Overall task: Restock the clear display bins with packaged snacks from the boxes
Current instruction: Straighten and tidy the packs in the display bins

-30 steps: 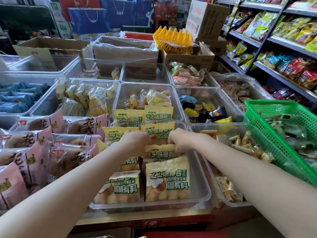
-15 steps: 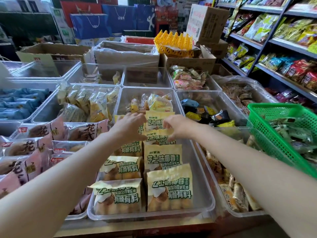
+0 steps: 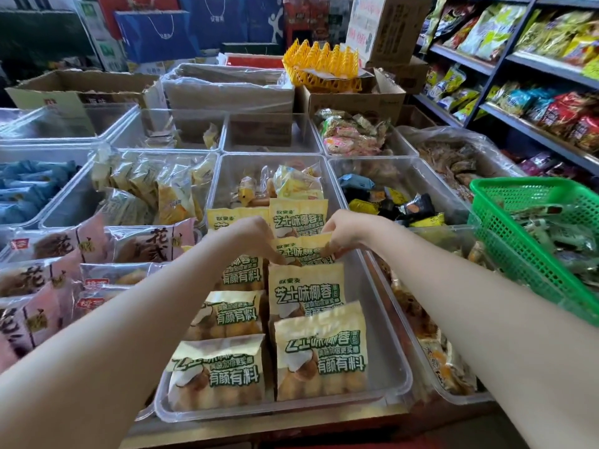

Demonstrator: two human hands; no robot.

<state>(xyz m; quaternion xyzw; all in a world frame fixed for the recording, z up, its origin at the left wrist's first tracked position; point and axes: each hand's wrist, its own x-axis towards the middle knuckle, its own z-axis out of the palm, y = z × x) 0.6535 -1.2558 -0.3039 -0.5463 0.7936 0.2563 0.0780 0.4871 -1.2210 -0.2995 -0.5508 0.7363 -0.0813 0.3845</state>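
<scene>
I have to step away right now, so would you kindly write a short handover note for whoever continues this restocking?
Left hand and right hand: both pinch the same yellow snack pack in the right column, third from the back of the near clear bin.
Placed: that bin holds two columns of overlapping yellow packs running front to back.
Left: settle the held pack into its row. The far-row bin looks almost bare. Cardboard boxes stand behind the bins; their contents are hidden.
</scene>
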